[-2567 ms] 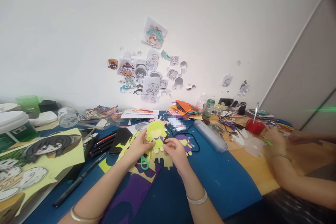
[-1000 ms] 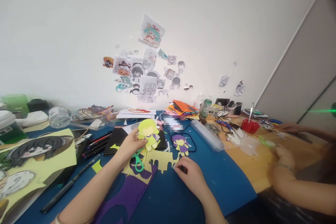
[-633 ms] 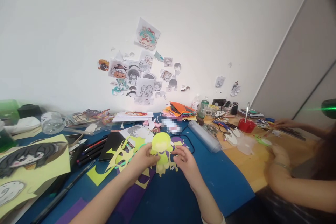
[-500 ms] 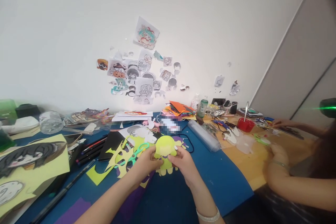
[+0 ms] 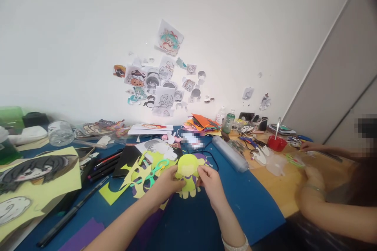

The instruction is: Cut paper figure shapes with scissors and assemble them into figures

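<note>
A yellow-green paper doll (image 5: 188, 166) with purple patches at its shoulders is held upright over the blue mat. My left hand (image 5: 169, 182) pinches its left edge, thumb in front. On the other side, my right hand (image 5: 209, 180) grips its right edge between thumb and fingers. Partly hidden behind it lies a second paper doll with purple hair (image 5: 207, 160). Green-handled scissors (image 5: 156, 170) rest on yellow paper offcuts (image 5: 141, 176) just left of my hands.
Several pens (image 5: 104, 166) and a long black marker (image 5: 70, 213) lie at left, near a yellow sheet with drawn figures (image 5: 67, 176). A clear plastic roll (image 5: 231, 155) lies right of centre. Another person's arm (image 5: 330, 204) rests at the wooden table (image 5: 282, 188), near a red container (image 5: 277, 143).
My right hand left the doll, dipped to the mat and came back to its right edge. My left hand kept hold and brought the doll lower and slightly right. The scissors lie at a different angle.
</note>
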